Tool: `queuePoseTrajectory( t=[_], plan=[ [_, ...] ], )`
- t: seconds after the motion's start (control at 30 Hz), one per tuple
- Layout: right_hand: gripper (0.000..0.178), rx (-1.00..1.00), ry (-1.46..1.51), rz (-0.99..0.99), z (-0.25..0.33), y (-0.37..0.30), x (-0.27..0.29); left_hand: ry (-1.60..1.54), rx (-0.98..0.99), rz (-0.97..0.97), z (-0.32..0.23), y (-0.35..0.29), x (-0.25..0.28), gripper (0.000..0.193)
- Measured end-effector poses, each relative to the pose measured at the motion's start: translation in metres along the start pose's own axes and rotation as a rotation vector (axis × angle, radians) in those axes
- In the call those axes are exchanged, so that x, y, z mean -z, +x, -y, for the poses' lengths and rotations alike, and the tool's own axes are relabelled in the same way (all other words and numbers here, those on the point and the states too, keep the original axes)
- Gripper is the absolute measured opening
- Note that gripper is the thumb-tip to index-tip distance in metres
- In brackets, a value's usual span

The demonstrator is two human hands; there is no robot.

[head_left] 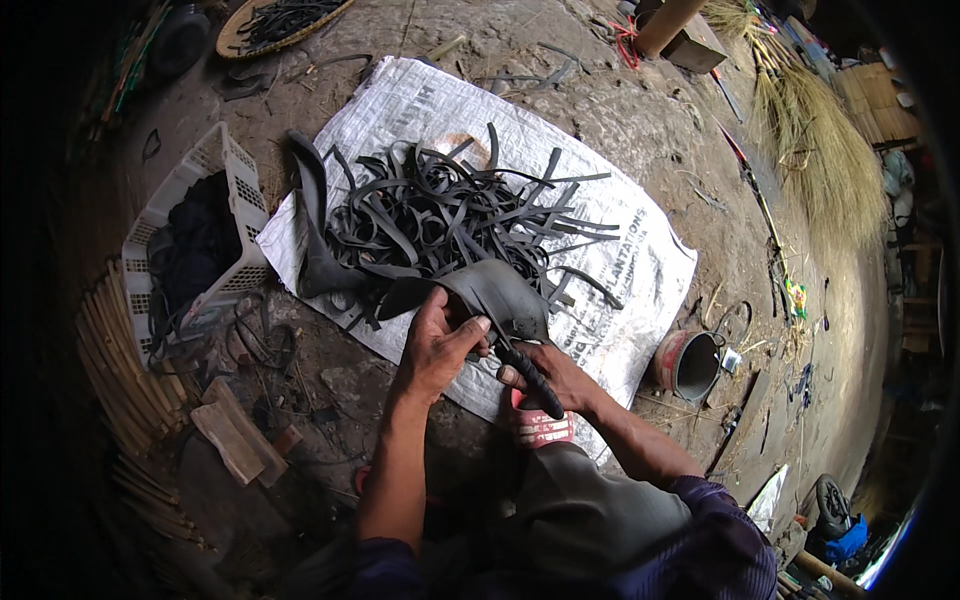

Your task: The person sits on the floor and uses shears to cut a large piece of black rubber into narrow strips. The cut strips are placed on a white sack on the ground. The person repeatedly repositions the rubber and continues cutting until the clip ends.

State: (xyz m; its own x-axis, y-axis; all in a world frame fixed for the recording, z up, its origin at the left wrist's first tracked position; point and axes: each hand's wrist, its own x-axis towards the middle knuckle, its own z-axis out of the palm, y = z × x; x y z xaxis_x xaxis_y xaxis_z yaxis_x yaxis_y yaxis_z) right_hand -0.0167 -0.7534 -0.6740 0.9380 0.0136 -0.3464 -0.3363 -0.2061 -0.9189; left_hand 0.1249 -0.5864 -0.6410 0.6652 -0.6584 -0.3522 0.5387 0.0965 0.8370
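Curved black rubber sheet (505,298) is held up in front of me. My left hand (440,340) pinches its near edge, with the thumb on top. A thin-bladed knife with a black wrapped handle (532,380) lies against the sheet, its blade along the rubber. My right hand (555,372) is closed around the knife's handle, some of its fingers hidden behind the handle and the sheet. Just beyond lies a tangled heap of black rubber strips (430,215) on a white woven sack (620,260). A longer bent rubber piece (312,190) rests at the heap's left side.
Left of the sack stands a white plastic crate (245,190) with dark material inside. Wood pieces (238,432) lie nearer me. A red-and-grey bucket (688,365) is at the right. Farther off are a woven tray (268,45) of strips and straw bundles (815,150).
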Motion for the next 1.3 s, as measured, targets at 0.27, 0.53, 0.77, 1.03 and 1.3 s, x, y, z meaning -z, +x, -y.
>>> queuePoseTrajectory(
  t=[0.27,0.53,0.77,1.03,1.3],
  plan=[
    [0.061,-0.007,-0.017,0.053,0.006,-0.004,0.001,0.007,0.009,0.012,-0.004,-0.003,0.005,0.038],
    [0.059,-0.082,-0.07,0.091,0.001,-0.003,0.004,-0.029,-0.076,-0.118,-0.005,0.0,0.006,0.038],
    [0.056,0.036,-0.032,-0.014,0.005,0.002,-0.001,-0.037,-0.026,-0.037,-0.003,0.001,0.001,0.053],
    [0.056,-0.041,-0.107,-0.03,0.011,-0.002,0.004,-0.217,0.021,-0.021,-0.003,0.008,-0.001,0.058],
    [0.056,-0.096,-0.066,-0.067,0.014,-0.008,0.01,-0.319,-0.006,0.065,0.005,0.014,-0.014,0.053]
  ],
)
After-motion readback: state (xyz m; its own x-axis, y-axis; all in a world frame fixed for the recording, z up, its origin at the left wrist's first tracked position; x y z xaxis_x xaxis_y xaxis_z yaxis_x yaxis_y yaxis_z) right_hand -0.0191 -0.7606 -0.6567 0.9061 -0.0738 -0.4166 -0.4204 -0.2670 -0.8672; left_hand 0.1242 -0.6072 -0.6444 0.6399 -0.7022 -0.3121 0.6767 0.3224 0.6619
